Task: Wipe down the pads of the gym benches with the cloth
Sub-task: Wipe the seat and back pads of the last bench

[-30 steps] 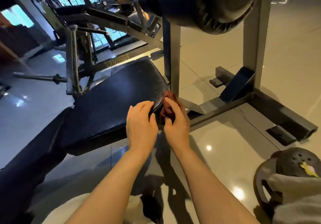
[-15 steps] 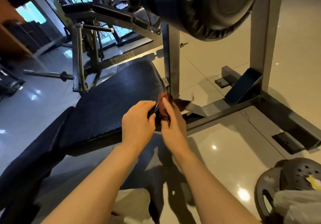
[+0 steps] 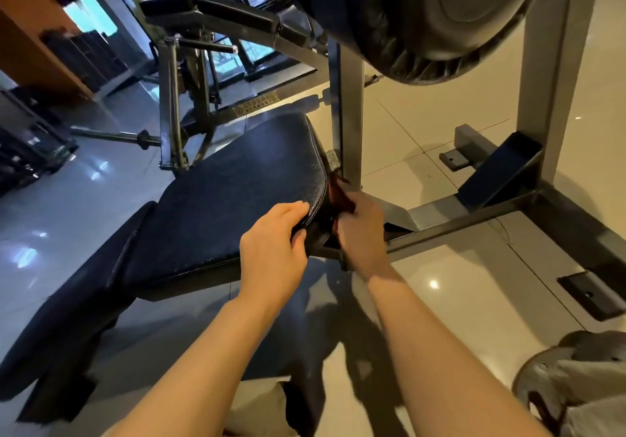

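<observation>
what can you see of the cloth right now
The cloth is a dark reddish-brown rag, bunched up and mostly hidden. It sits against the end edge of the black bench pad, beside the grey upright post. The right hand grips it and presses it to the pad's side; the left hand holds the pad's corner next to it.

Above me hangs a dark weight plate (image 3: 440,13), close to the lens, partly cut off by the top edge. Two grey steel uprights (image 3: 548,74) stand on a base rail (image 3: 474,223) on the glossy tile floor (image 3: 457,301). A barbell (image 3: 115,135) lies low at my left. Another plate (image 3: 555,369) lies flat at lower right. Windows (image 3: 91,19) far left, beside a brown wall (image 3: 30,43).
</observation>
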Tool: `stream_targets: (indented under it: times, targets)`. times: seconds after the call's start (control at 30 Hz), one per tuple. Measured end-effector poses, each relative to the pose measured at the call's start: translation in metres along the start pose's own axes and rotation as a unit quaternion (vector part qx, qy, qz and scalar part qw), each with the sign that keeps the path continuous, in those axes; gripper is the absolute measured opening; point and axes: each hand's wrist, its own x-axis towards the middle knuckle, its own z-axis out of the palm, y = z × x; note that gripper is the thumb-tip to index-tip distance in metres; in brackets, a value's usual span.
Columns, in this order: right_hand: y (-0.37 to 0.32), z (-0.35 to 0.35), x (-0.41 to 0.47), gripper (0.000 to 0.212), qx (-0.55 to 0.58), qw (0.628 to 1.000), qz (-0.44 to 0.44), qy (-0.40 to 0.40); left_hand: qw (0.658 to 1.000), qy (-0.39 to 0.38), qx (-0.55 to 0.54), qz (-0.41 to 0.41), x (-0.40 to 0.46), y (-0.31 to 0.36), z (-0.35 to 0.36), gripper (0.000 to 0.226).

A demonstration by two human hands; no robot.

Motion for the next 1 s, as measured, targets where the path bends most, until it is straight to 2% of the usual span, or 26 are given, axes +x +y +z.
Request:
stream_targets:
  times: [0.1, 0.2, 0.27, 0.33, 0.37, 0.43, 0.47, 0.5, 0.57, 0.63, 0.7, 0.83, 0.93, 1.0]
  targets:
    - [-0.006, -0.002, 0.020, 0.064, 0.025, 0.998, 0.054, -0.029, 1.000, -0.007, 0.002, -0.007, -0.001, 0.001, 0.001, 0.041]
    - [0.005, 0.009, -0.011, 0.055, 0.005, 1.000, 0.016, 0.016, 1.000, 0.002, 0.008, -0.005, -0.002, -0.001, 0.003, 0.041]
    - [0.018, 0.012, -0.044, 0.042, 0.005, 0.999, 0.010, 0.035, 1.000, 0.013, 0.010, -0.001, -0.003, -0.002, 0.005, 0.041]
    - [0.025, 0.015, -0.057, 0.031, -0.080, 0.995, -0.035, 0.044, 1.000, 0.019, 0.010, -0.001, -0.005, -0.003, 0.007, 0.041]
    - [0.021, 0.013, -0.056, 0.032, -0.101, 0.993, -0.050, 0.047, 1.000, 0.020, 0.009, -0.001, -0.006, -0.002, 0.008, 0.041]
    - [0.004, 0.008, -0.039, 0.045, -0.062, 0.996, -0.044, 0.051, 1.000, 0.027, 0.004, 0.003, -0.006, -0.003, 0.009, 0.041]
    - [0.000, 0.006, -0.025, 0.048, -0.077, 0.994, -0.065, 0.053, 1.000, 0.031, 0.000, 0.004, -0.007, -0.003, 0.009, 0.042]
    - [-0.006, 0.004, -0.010, 0.047, -0.066, 0.995, -0.066, 0.027, 0.999, 0.032, -0.004, 0.003, -0.007, -0.003, 0.009, 0.042]
    - [-0.015, -0.001, 0.014, 0.051, -0.025, 0.999, -0.010, -0.020, 1.000, 0.027, -0.007, 0.001, -0.008, -0.002, 0.010, 0.042]
    - [-0.015, -0.002, 0.021, 0.056, 0.007, 0.999, 0.046, 0.000, 1.000, 0.017, -0.005, 0.001, -0.010, -0.002, 0.010, 0.042]
    - [-0.003, 0.003, 0.004, 0.053, 0.003, 0.998, 0.056, -0.005, 1.000, 0.017, -0.002, 0.004, -0.011, -0.003, 0.010, 0.042]
    - [0.015, 0.016, -0.034, 0.034, 0.002, 0.998, 0.017, 0.055, 0.999, 0.040, -0.007, 0.010, -0.010, -0.005, 0.011, 0.042]
    - [0.008, 0.019, -0.033, 0.034, 0.017, 0.998, -0.011, 0.058, 0.999, 0.042, -0.018, 0.020, -0.009, -0.005, 0.014, 0.042]
    - [0.010, 0.018, -0.030, 0.038, 0.020, 0.996, 0.012, 0.084, 0.999, 0.040, -0.017, 0.022, -0.011, -0.006, 0.015, 0.042]
